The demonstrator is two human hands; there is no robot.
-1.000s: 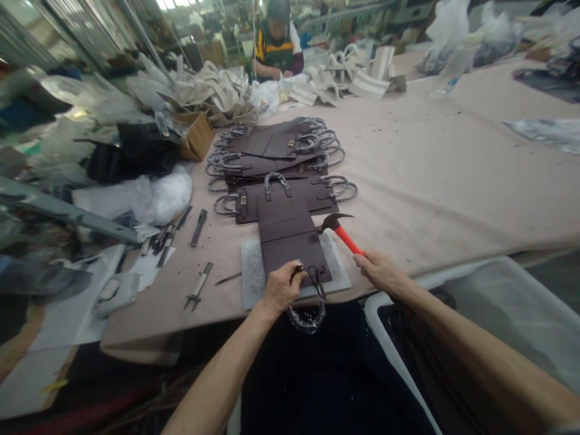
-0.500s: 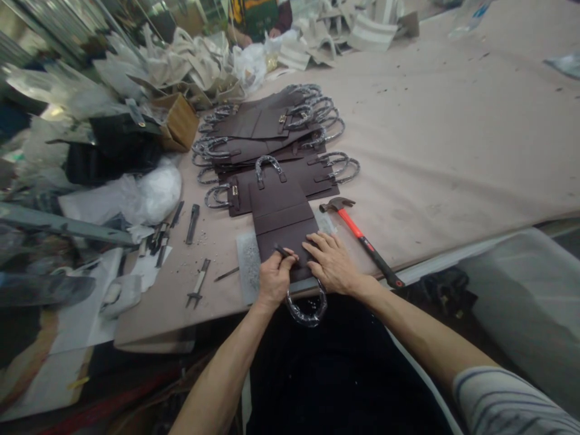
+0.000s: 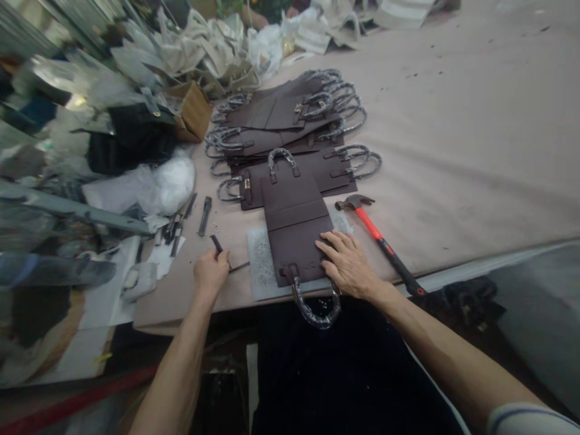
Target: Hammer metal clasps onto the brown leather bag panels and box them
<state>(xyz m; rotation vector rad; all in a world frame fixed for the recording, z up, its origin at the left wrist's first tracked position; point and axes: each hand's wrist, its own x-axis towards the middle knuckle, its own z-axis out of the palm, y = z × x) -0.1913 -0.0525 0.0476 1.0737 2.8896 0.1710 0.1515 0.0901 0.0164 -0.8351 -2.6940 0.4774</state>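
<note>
A dark brown leather bag panel lies on a grey cutting pad at the table's near edge, its wrapped handle hanging over the edge. My right hand rests flat on the panel's lower right corner, fingers spread. My left hand is to the left of the pad, closed around a thin dark punch tool. A hammer with a red and black handle lies on the table just right of the panel.
Several more brown panels with wrapped handles are stacked behind. Small hand tools lie left of the pad, beside plastic bags and a cardboard box. Another person works at the far end. The pink table cover stretches right.
My right hand laid the hammer down and pressed onto the panel. My left hand moved off the panel to the left, carrying the thin tool.
</note>
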